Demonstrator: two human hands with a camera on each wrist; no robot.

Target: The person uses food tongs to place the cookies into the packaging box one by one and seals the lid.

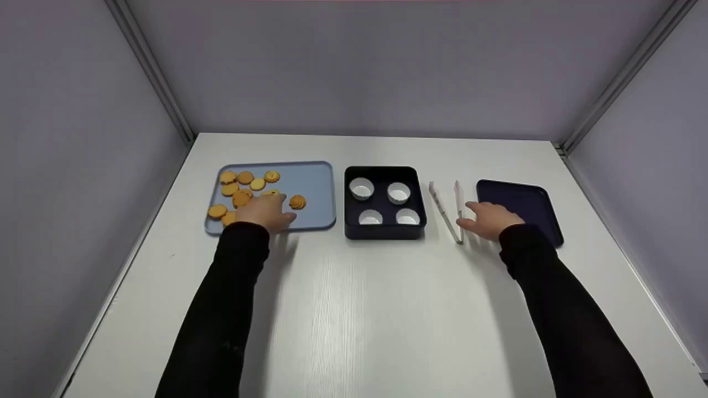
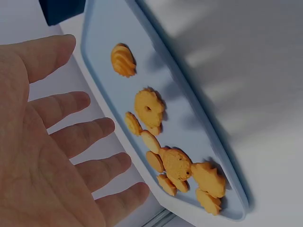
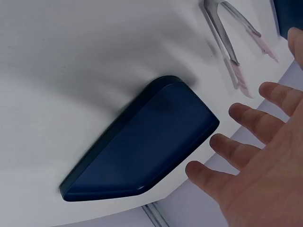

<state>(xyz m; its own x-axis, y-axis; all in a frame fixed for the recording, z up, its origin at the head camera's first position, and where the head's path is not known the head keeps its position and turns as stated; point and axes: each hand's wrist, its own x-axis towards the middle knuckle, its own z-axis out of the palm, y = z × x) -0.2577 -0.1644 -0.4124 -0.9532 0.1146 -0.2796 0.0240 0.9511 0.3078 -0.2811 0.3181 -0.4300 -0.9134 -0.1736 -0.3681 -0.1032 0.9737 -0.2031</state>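
My left hand point(image 1: 262, 213) hovers over the near side of a light blue tray point(image 1: 318, 190), its fingers spread and holding nothing. Several cookies lie mostly on the tray's left half, with a swirled cookie point(image 1: 297, 202) apart from them, just right of the hand. In the left wrist view a ring-shaped cookie point(image 2: 149, 108) shows beyond the fingertips. My right hand point(image 1: 490, 220), also empty with fingers extended, is above the table between the tongs point(image 1: 461, 210) and a dark blue lid-like tray point(image 1: 522, 202). The tongs lie spread, their pink tips pointing away from me.
A dark square box point(image 1: 385, 233) stands mid-table between the blue tray and the tongs. Inside it sit several white paper cups point(image 1: 399, 193). Grey panels point(image 1: 365, 72) enclose the white table point(image 1: 354, 309) at the back and sides.
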